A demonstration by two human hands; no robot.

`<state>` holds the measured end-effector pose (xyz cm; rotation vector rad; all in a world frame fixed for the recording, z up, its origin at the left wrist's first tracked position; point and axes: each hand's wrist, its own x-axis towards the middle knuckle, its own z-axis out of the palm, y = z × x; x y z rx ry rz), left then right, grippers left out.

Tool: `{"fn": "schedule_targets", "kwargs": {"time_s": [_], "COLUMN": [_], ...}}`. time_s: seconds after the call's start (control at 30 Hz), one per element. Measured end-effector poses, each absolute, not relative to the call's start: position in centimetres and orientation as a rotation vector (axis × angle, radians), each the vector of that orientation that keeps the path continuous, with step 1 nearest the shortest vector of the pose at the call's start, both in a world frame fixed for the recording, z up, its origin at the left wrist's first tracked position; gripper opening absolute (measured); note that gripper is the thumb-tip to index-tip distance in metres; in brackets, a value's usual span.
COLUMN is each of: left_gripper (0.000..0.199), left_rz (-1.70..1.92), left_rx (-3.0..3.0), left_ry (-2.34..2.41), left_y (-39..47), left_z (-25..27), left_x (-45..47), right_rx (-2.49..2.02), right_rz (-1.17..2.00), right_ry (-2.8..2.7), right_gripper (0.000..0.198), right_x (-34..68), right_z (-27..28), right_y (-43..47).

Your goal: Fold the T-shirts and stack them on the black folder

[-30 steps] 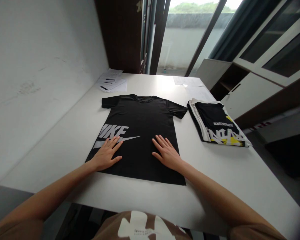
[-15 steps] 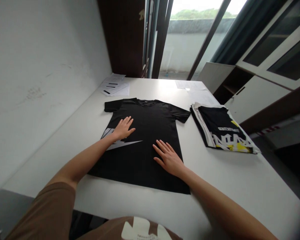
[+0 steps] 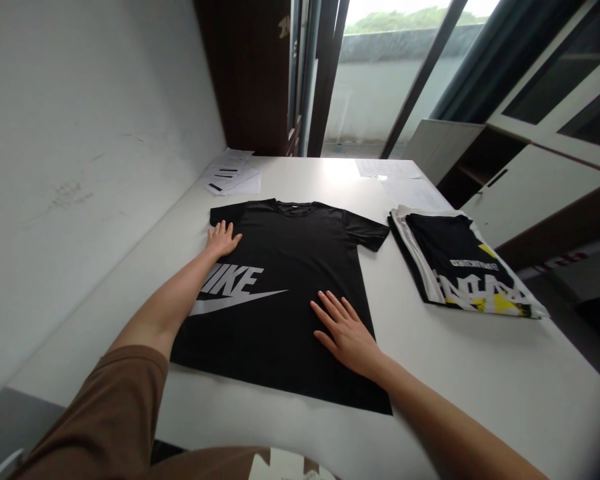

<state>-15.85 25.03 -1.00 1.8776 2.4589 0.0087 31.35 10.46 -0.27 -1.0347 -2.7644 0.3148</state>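
Observation:
A black T-shirt (image 3: 290, 333) lies spread on the white table (image 3: 445, 373), its collar facing away from me. Grey "NIKE" lettering and a swoosh cross its lower left side, partly hidden behind my forearm. My left hand (image 3: 223, 239) rests with fingers spread on the shirt's left edge, just below the left sleeve. Lower down on the right side of the shirt, my right hand (image 3: 344, 333) lies flat, fingers apart. Neither hand grips the fabric.
A stack of folded shirts (image 3: 450, 247), the top one black with white and yellow print, sits to the right. Papers (image 3: 233, 175) lie at the far left corner and more sheets (image 3: 397, 180) at the far right. A white wall (image 3: 90, 153) borders the left side.
My left hand has slid left and away from me, from the shirt's middle to its left edge, uncovering the lettering. My right hand stays flat in about the same place.

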Motion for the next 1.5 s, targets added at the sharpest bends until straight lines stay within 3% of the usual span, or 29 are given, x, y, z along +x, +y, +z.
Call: {"fn": "schedule_targets", "kwargs": {"time_s": [0.2, 0.47, 0.7, 1.0, 1.5], "left_gripper": [0.078, 0.076, 0.070, 0.076, 0.076], "left_rz": [0.043, 0.018, 0.148, 0.109, 0.066], "left_rx": [2.113, 1.817, 2.201, 2.483, 2.390], "left_ry": [2.327, 2.527, 2.384, 1.847, 2.018], "left_y": [26.4, 26.5, 24.4, 19.4, 17.3], "left_z": [-2.1, -0.9, -1.1, -1.8, -1.9], "left_x": [-12.6, -16.6, -12.6, -2.6, -6.8], "right_rx": [-1.036, -0.989, -1.045, -1.158, -1.820], "right_rz": [0.319, 0.318, 0.318, 0.167, 0.151], "right_ry": [-2.761, -2.739, -2.608, -2.697, -2.493], "right_gripper": [0.068, 0.063, 0.046, 0.065, 0.078], "right_x": [31.2, 31.4, 31.1, 26.3, 34.1], "right_z": [0.0, 0.8, 1.5, -1.1, -4.0], "right_y": [9.7, 9.4, 13.6, 26.1, 37.6]}}
